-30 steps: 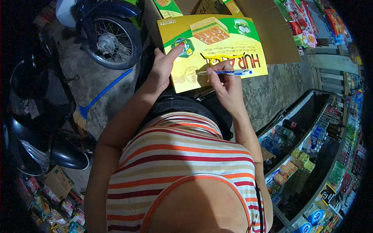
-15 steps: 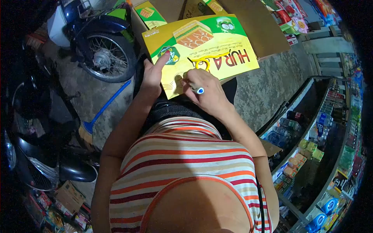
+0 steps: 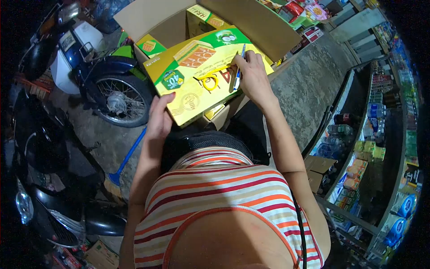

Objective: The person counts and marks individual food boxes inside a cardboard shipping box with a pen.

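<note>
A yellow and green cake box [image 3: 179, 105] lies tilted over an open cardboard carton [image 3: 156, 18] in front of my lap. My left hand [image 3: 160, 117] grips its near left corner, thumb on top and the other fingers hidden at the side. Over the right part of the lid, my right hand [image 3: 254, 78] is closed round a blue and white pen [image 3: 237, 80]. Yellow scissors [image 3: 210, 82] with a looped handle rest on the lid, left of the pen. More cake boxes [image 3: 150, 45] stand inside the carton.
A motorbike [image 3: 117, 101] stands at the left, with a blue-handled broom [image 3: 127, 157] on the floor beside it. Shelves of bottles and packets [image 3: 358, 152] run along the right. Colourful packages [image 3: 309, 13] lie behind the carton.
My right hand has moved up and right, bringing the pen into fuller view. The scissors now lie further left on the lid. My left hand has shifted down and left along the box.
</note>
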`<state>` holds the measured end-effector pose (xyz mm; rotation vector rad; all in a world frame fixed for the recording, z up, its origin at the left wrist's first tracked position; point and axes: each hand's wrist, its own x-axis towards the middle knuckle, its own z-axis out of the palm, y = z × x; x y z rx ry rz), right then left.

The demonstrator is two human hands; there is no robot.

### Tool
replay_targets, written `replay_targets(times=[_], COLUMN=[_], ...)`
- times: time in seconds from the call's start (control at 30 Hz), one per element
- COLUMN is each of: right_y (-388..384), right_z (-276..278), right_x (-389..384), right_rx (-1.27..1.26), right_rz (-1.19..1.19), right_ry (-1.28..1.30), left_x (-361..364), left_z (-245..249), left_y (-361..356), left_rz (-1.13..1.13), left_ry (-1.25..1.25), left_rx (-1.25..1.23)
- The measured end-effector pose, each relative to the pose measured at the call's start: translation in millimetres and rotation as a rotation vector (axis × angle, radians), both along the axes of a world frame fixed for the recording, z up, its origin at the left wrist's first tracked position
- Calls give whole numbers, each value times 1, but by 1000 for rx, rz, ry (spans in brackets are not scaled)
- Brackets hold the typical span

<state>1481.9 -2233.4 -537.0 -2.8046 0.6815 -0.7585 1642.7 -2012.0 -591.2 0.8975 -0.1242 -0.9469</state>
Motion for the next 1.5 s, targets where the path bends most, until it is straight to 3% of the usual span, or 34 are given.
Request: replay_targets(times=[0.07, 0.1, 0.13, 0.2, 0.23, 0.27, 0.4, 0.43, 0.47, 0.5, 0.6, 0.67, 0.73, 0.8, 0.83, 1.13, 1.2, 1.23, 1.27, 1.33, 1.37, 1.4, 1.5], right_y=[-4, -11, -15, -22, -26, -29, -35, -34, -32, -31, -29, -29, -30, -23, -19, -6, -5, -6, -6, -5, -6, -6, -13], right_z=[9, 9, 13, 28, 32, 36, 36, 35, 34, 33, 30, 27, 25, 25, 24, 29, 33, 34, 34, 33, 34, 34, 31], right_x=[-7, -9, -18, -41, -53, -64, -93, -98, -102, -105, -114, -118, -123, -124, -124, -114, -103, -98, -91, -78, -72, -65, -44], right_rx=[140, 96, 97, 421, 434, 447, 487, 490, 482, 471, 467, 530, 649, 687, 747, 1100, 1124, 1175, 1226, 1260, 1278, 1295, 1265], right_rz=[60, 63, 60, -66, -89, -112, -157, -155, -152, -150, -90, -40, 51, 21, 22, 212, 216, 257, 299, 305, 300, 295, 308], right_ry=[-120, -282, -285, -516, -563, -611, -725, -726, -776, -827, -915, -923, -939, -899, -877, -759, -780, -783, -785, -795, -735, -674, -700], left_x=[23, 34, 44, 41, 71, 55, 69, 38, 51, 48, 0, -35, -11, -31, -24, -12, -7, -19, -25, -43, -45, -44, -27], left_z=[21, 41, 69, 149, 170, 203, 288, 295, 298, 299, 297, 327, 280, 283, 282, 194, 148, 151, 128, 119, 109, 101, 103], left_y=[8, 14, 20, 30, 51, 45, 37, 11, -2, -15, -72, -128, -175, -191, -197, -283, -253, -215, -197, -160, -147, -139, -107], left_rz=[61, 104, 147, 299, 295, 404, 159, 95, 72, 71, -381, -942, -899, -886, -889, -1252, -1237, -1257, -1261, -1308, -1254, -1260, -1081], left_ry=[-124, -238, -351, -871, -1154, -1162, -1494, -1557, -1797, -1800, -2526, -1810, -1892, -1712, -1708, -1920, -2025, -1533, -1283, -780, -698, -629, -532], left_rx=[73, 122, 172, 305, 520, 452, 712, 680, 706, 708, 1318, 1652, 1649, 1410, 1407, 1079, 471, 344, 181, 136, 54, 209, 255])
